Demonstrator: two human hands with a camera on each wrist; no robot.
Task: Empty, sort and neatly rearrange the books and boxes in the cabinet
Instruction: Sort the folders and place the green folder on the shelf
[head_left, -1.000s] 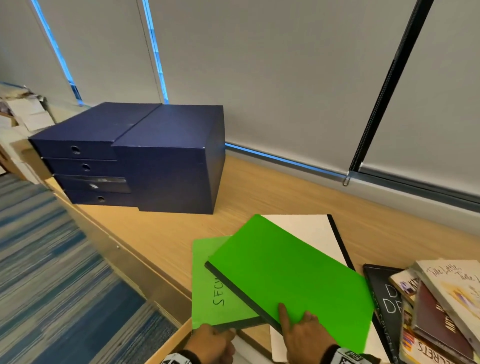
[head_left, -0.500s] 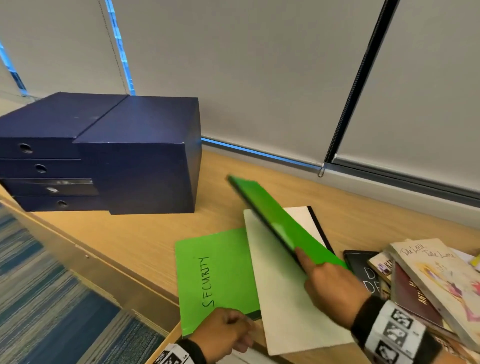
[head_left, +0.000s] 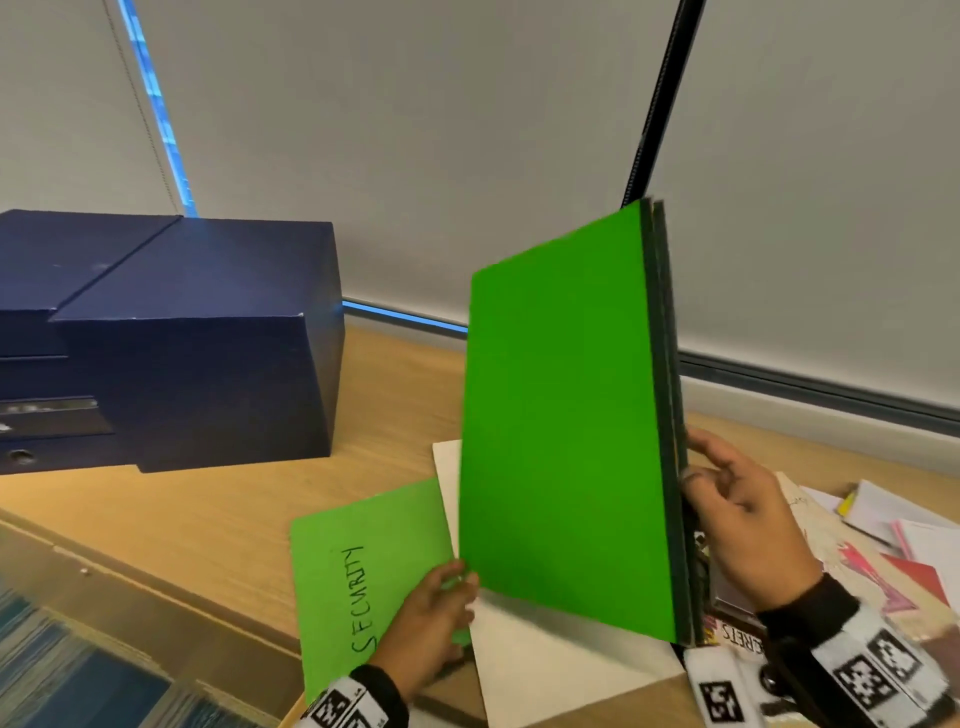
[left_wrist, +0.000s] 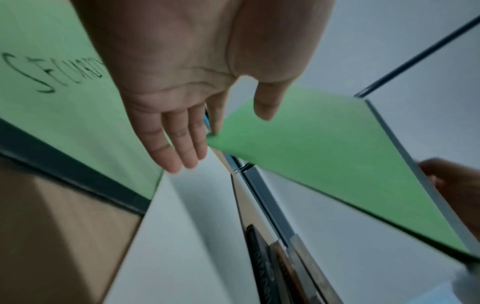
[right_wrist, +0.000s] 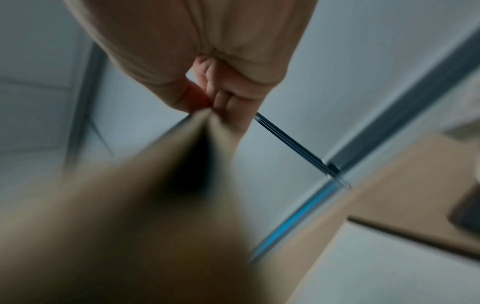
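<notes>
A plain green folder (head_left: 561, 441) stands nearly upright above the wooden top, its dark spine edge turned right. My right hand (head_left: 727, 499) grips that edge; in the right wrist view the thumb and fingers (right_wrist: 207, 98) pinch it. My left hand (head_left: 441, 613) hovers with straight fingers (left_wrist: 182, 144) over a second green folder (head_left: 363, 571) marked SECURITY, which lies flat, and touches the lifted folder's lower corner (left_wrist: 215, 137). A white folder (head_left: 545, 654) lies flat beneath the raised one. Stacked dark blue boxes (head_left: 171, 338) sit at the left.
A pile of books and papers (head_left: 857, 561) lies at the right behind my right wrist. The wooden top (head_left: 208, 514) has bare room between the boxes and folders. Grey blinds (head_left: 467, 130) close the back. Striped blue carpet (head_left: 62, 665) shows below the front edge.
My right hand has swung the plain green folder up from flat to nearly upright and rightward. My left hand has moved from the SECURITY folder's front edge up to the raised folder's corner.
</notes>
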